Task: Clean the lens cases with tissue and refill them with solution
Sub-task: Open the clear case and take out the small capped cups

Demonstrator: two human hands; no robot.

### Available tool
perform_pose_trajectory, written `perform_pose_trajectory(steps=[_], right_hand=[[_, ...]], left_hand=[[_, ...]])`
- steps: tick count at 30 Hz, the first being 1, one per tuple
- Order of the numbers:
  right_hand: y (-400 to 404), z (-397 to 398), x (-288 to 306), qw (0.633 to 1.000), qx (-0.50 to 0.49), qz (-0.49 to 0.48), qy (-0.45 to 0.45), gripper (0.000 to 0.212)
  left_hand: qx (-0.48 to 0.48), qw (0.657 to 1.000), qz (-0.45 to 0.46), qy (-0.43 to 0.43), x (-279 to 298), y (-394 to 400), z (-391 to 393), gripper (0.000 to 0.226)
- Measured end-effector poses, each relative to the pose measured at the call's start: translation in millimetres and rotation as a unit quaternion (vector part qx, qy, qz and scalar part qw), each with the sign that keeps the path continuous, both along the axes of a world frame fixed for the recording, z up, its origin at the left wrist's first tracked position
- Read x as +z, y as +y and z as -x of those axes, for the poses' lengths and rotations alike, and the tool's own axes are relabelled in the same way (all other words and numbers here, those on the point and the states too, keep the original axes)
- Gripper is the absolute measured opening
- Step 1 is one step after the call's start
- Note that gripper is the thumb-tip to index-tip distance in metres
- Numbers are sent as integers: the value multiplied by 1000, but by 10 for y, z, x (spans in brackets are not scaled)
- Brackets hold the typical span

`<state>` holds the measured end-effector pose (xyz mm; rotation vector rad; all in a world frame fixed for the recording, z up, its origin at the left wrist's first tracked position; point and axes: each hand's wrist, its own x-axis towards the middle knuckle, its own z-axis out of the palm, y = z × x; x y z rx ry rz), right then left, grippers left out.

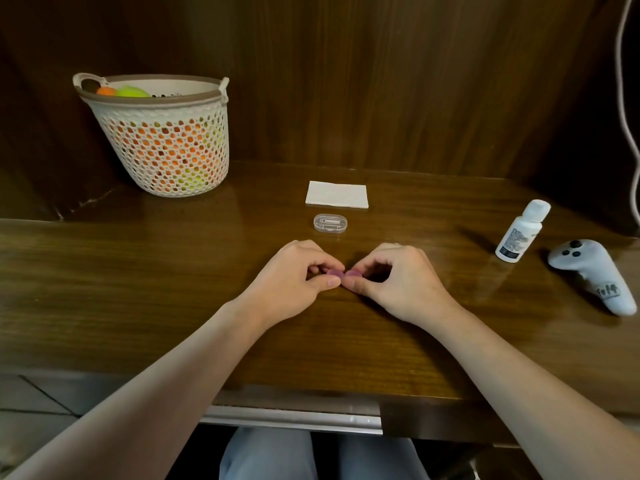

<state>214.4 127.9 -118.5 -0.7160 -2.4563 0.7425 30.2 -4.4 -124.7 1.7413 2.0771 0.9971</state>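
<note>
Left hand (297, 271) and right hand (391, 275) pinch purple lens case (343, 274).

Pink lens case (343, 274) mostly hidden by fingers (330, 281); bottle (522, 231) label unreadable.

Lens case (344, 274): small, purple, two round caps side by side, pinched from either end by both hands, mostly hidden by fingers; low over the desk (138, 289), midway between its left and right edges, nearer the front edge.

Clear case (330, 223): transparent oval box, lid closed, lying flat, toward the back edge.

Tissue (337, 194): white, folded rectangle, flat, just behind the clear case near the back edge.

Solution bottle (522, 231): white, capped, printed label, upright, near the right edge.
</note>
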Motion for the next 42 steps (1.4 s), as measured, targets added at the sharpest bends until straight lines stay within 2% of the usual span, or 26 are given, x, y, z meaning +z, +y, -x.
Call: perform_pose_trajectory(steps=[6,9,12,17,23,27,31,37,42], right_hand=[[13,-17,-18,999,39,-19,-20,9],[20,-8,-14,998,44,-26,-39,11],[16,-5,-34,997,45,-39,-43,20],[1,7,-22,999,23,-31,-14,50],[22,9,8,999,34,4,1,37],[18,-23,-9,999,48,-2,-10,42],[10,6,-34,1000,15,-17,-2,57],[8,-14,-16,1000,8,4,-3,40],[-17,-14,-18,1000,10,-18,-3,52]], left_hand=[[-18,1000,5,-17,-14,34,40,26],[-6,1000,-1,-20,-40,28,55,25],[8,1000,-3,-27,-49,21,52,23],[7,1000,-7,-22,-37,19,46,23],[4,1000,-4,-31,-34,21,44,24],[8,1000,-4,-30,-39,18,44,24],[5,1000,-4,-25,-36,15,45,24],[8,999,0,-33,-39,13,40,24],[9,999,-1,-37,-32,13,32,24]])
